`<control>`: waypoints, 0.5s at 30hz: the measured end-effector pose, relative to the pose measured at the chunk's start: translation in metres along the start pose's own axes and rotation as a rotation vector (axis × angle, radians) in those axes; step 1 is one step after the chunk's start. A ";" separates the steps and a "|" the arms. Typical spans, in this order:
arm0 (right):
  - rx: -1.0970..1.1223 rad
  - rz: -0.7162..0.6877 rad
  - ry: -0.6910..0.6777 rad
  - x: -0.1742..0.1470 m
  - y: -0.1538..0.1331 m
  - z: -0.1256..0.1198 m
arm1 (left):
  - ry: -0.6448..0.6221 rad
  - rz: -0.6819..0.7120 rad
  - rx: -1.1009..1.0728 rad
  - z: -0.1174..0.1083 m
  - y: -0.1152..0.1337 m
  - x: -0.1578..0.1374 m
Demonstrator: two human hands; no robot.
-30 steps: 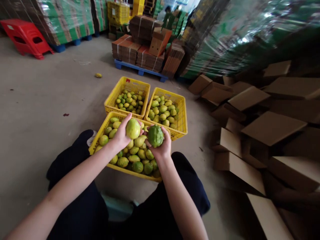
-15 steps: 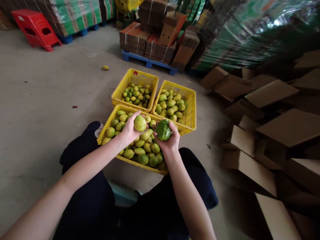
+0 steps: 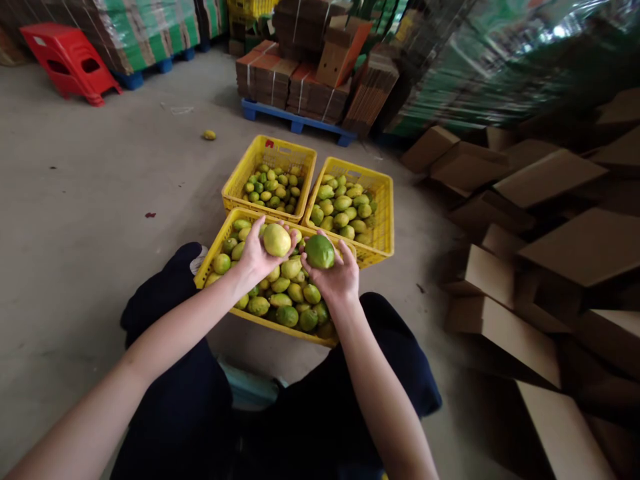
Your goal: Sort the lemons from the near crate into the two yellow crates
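Note:
In my left hand rests a yellow-green lemon, with the thumb and fingers curled about it. My right hand holds a dark green lemon, cupped in the palm and fingers. Both hands are side by side above the near yellow crate, which is filled with green and yellow lemons. The hands and forearms hide part of that fruit.
Behind stand a left yellow crate with smaller lemons and a right yellow crate with larger ones. Open cardboard boxes pile up at right. A blue pallet bears flattened cartons; a red stool is far left. One lemon lies on the floor.
Both lemons have turned in my hands and show other sides. My right hand has opened its fingers somewhat and shifted slightly left and up. The crates stay put.

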State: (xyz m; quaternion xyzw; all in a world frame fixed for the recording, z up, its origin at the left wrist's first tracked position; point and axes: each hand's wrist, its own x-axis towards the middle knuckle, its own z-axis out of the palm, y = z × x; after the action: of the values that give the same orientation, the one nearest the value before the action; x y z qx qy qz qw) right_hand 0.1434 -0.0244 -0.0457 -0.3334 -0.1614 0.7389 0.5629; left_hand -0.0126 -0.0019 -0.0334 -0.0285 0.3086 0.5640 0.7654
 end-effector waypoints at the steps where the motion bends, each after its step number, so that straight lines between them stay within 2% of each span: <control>1: -0.002 0.005 -0.007 0.000 -0.001 -0.001 | 0.027 0.014 0.000 0.000 0.001 0.000; 4: -0.007 0.005 0.013 0.001 -0.001 -0.001 | 0.117 0.055 -0.006 0.002 0.002 0.001; 6: 0.007 0.007 0.052 0.004 0.001 0.000 | 0.136 -0.012 -0.038 0.003 0.003 0.001; 9: 0.037 0.008 0.119 0.007 0.003 0.001 | 0.076 -0.174 -0.076 0.004 0.004 0.000; 11: 0.040 -0.002 0.138 0.008 0.004 0.001 | 0.034 -0.211 -0.053 0.004 0.004 -0.001; 13: 0.011 -0.007 0.118 0.007 0.002 0.001 | -0.012 -0.186 0.016 0.005 0.002 -0.004; 15: -0.062 -0.029 0.077 0.003 -0.002 0.002 | -0.087 -0.094 0.137 0.008 0.000 -0.011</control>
State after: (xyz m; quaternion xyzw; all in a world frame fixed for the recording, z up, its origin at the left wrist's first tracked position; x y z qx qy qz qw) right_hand 0.1431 -0.0205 -0.0440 -0.3767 -0.1671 0.7120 0.5686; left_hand -0.0111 -0.0082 -0.0217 0.0341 0.3111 0.5058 0.8039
